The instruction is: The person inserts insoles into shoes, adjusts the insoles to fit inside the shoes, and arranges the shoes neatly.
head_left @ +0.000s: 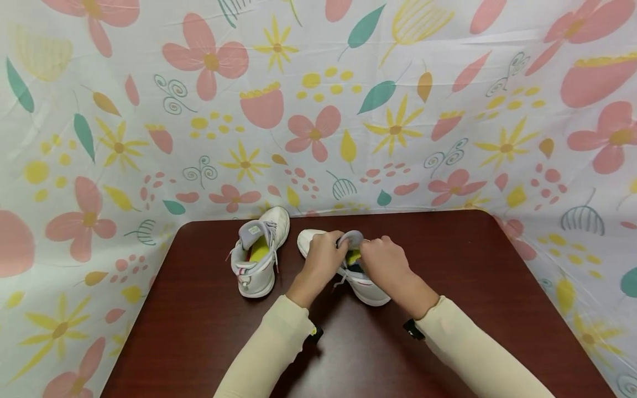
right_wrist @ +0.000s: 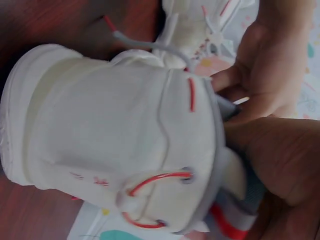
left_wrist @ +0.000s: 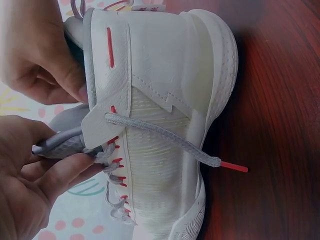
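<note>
A white sneaker (head_left: pixel 369 290) with grey laces and red lace tips sits on the table between both hands. My left hand (head_left: pixel 325 251) pinches its grey padded tongue (head_left: pixel 352 237) between thumb and fingers and holds it up. At the shoe's opening my right hand (head_left: pixel 385 257) has its fingers bent, the fingertips reaching inside the collar (right_wrist: pixel 217 145); I cannot tell what they grip there. Yellow-green lining (head_left: pixel 353 256) shows inside between the hands. In the left wrist view, one loose lace (left_wrist: pixel 165 135) hangs down the shoe's side.
The matching white sneaker (head_left: pixel 259 282) stands to the left, its toe pointing away, with a yellow insole (head_left: pixel 259 250) inside. Dark red-brown wood makes up the table (head_left: pixel 209 342). A flower-patterned cloth (head_left: pixel 318 110) hangs behind and at the sides of the table.
</note>
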